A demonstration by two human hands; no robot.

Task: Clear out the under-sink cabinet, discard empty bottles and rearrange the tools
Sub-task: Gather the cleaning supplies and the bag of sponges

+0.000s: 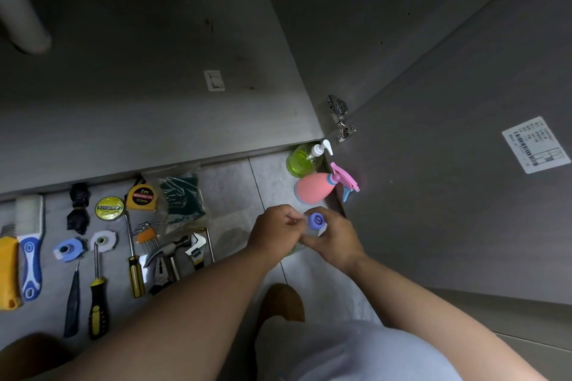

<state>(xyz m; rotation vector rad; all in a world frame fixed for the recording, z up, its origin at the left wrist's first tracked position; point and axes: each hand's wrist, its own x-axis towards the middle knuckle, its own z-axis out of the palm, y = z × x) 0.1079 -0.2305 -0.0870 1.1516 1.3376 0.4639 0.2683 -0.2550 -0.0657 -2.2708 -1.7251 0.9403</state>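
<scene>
Both hands meet over the tiled floor (272,176), just in front of the open cabinet. The right hand (335,241) has a closed grip around a small blue-capped bottle (317,221), its fingers curled round the body so that little more than the cap shows, facing up toward the camera. The left hand (274,230) comes in from 9 o'clock of the cap in a narrow grip, with curled fingertips pinching at the cap's edge. I cannot tell what mark is printed on top of the cap.

Both forearms are bare and reach forward from the bottom of the view, the wrists angled inward toward each other.

At 12 o'clock of the hands, a pink spray bottle (312,192) stands on the floor. A green pump bottle (300,161) stands just beyond it, against the cabinet door (464,164). The door carries a white barcode sticker (535,145) whose print is too small to read.

Well off at 9 o'clock, tools lie in rows on the floor. Among them is a yellow tape measure (141,196) marked "2m", "MEASURING TAPE" and "12.5mm". The writing on the round yellow roll (109,208) beside it is illegible.
</scene>
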